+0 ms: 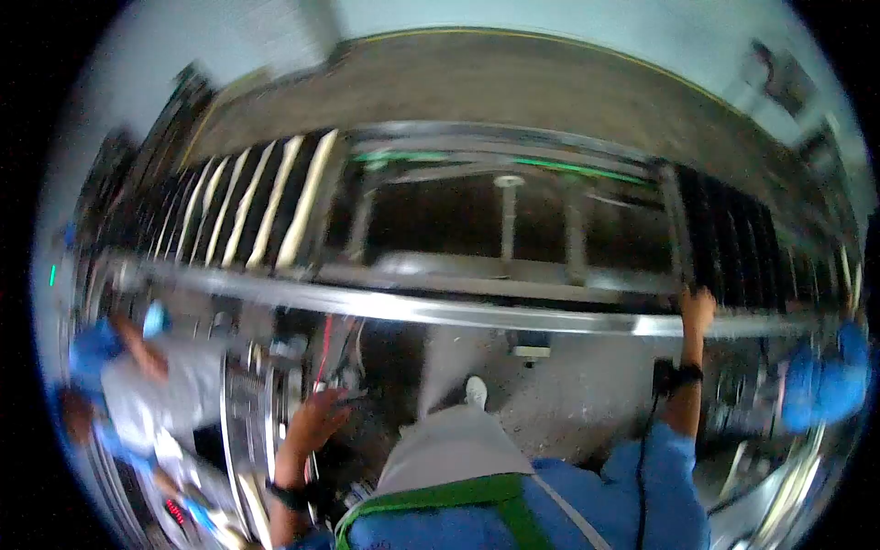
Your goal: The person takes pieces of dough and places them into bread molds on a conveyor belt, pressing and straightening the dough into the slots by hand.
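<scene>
Fingers (705, 295) of right hand (698, 310) curl on metal rail (587, 321); left hand (316, 420) blurred, hold unclear.

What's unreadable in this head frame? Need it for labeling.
All in the head view:
- Left hand: motion blur hides whether it holds anything.
- Right hand: blur hides its exact contact at the rail.
- Pale strips: the leftmost smear together, too blurred to count.
- Red lights, lower left: too small to read.
- Far-right person: blur and the dark border hide what they handle.
</scene>
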{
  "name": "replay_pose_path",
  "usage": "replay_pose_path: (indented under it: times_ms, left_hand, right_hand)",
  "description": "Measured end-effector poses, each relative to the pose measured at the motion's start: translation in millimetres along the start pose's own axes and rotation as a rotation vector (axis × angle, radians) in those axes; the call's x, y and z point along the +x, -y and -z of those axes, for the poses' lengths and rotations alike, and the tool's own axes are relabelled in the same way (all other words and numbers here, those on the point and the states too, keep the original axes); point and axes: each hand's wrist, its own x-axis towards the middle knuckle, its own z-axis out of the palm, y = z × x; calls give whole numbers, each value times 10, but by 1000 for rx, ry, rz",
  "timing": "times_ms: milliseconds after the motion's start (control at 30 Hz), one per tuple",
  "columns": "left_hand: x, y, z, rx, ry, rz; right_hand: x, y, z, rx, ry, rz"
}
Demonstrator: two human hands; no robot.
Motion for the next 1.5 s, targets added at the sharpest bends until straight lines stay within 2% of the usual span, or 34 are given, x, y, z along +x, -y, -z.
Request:
replay_pose_path:
  times_ms: [33,100,167,233,300,367,400,433,500,533,567,600,633,667,700,733,767,800,833,900,967,1000,1033,1100,1133,1167,1200,1233,1300,1333,1367,1400,1433,1500]
  left_hand:
    - [-22,69,-69,11,-33,-38]
    - [-11,84,-102,-87,-64,28]
    - [-202,247,-257,-191,-92,84]
    - [-405,670,-620,-176,-247,-1]
    - [-639,975,-830,-249,-219,174]
    - [-886,1273,-939,-171,-341,290]
    - [-1079,1460,-1085,-49,-497,380]
    - [-1295,1611,-1197,82,-623,466]
    - [-1823,2004,-1364,154,-805,892]
    - [-2127,2295,-1508,191,-853,1006]
    - [-2445,2597,-1630,226,-893,1107]
    - [-2774,2694,-1653,141,-843,1137]
    - [-3126,3282,-2063,354,-726,1166]
    - [-3328,3257,-2064,307,-710,1101]
    - [-3567,3657,-2360,252,-722,1022]
    - [-3567,3535,-2138,154,-596,1150]
    - [-3572,3579,-2074,165,-603,1122]
    - [-3754,4097,-2383,260,-483,944]
    - [-3639,3718,-1976,74,-519,904]
    - [-3515,3404,-1580,-144,-404,881]
    - [-3300,2956,-1283,-715,-635,745]
    - [-3161,2580,-941,-863,-562,754]
    - [-3061,2439,-855,-860,-570,763]
    - [-3002,2148,-786,-1106,-867,619]
    - [-2823,1860,-650,-1142,-1001,614]
    - [-2653,1648,-503,-1182,-1156,629]
    - [-2617,1648,-483,-1309,-1129,549]
    - [-2521,1505,-346,-1283,-1124,534]
    - [-2305,1334,-221,-1177,-1173,498]
    - [-2277,1168,-50,-1249,-1187,377]
    - [-2193,1100,23,-1203,-1218,409]
    - [-2094,1029,94,-1302,-1193,299]
    - [-2029,1036,73,-1292,-1180,217]
    - [-1906,871,95,-1356,-1110,105]
  right_hand:
    - [-127,211,14,61,-44,60]
    - [-394,822,364,143,79,84]
    - [-650,1215,359,95,107,220]
    - [-987,1777,527,212,205,346]
    - [-1195,2204,388,240,246,498]
    - [-1439,2626,381,485,264,657]
    - [-1452,2764,339,657,448,709]
    - [-1514,2860,283,665,465,748]
    - [-1708,3059,291,519,22,1097]
    - [-1764,3088,303,485,134,1038]
    - [-1828,3135,339,473,129,1036]
    - [-1907,3143,395,357,96,985]
    - [-2044,3223,397,236,63,924]
    - [-1926,3167,203,239,21,967]
    - [-1973,3138,277,203,41,969]
    - [-1950,3121,204,373,67,1038]
    - [-1899,3078,50,377,-134,1168]
    - [-1966,3131,35,289,-136,1047]
    - [-2091,3258,222,253,25,884]
    - [-2159,3206,192,262,-25,856]
    - [-2182,3190,270,190,-45,753]
    - [-2118,3123,237,189,-41,747]
    - [-2009,3063,167,261,-85,678]
    - [-1892,2924,-61,289,-229,531]
    - [-1799,2904,-242,449,-180,404]
    - [-1468,2820,-740,560,-64,383]
    - [-1285,2834,-1059,630,133,310]
    - [-1088,2769,-1267,638,74,515]
    - [-1009,2773,-1180,676,51,755]
    - [-1128,2914,-862,708,285,506]
    - [-1269,3088,-508,705,482,234]
    - [-1620,3212,44,761,570,197]
    - [-1760,3235,115,769,574,218]
    - [-1822,3203,175,1051,726,493]
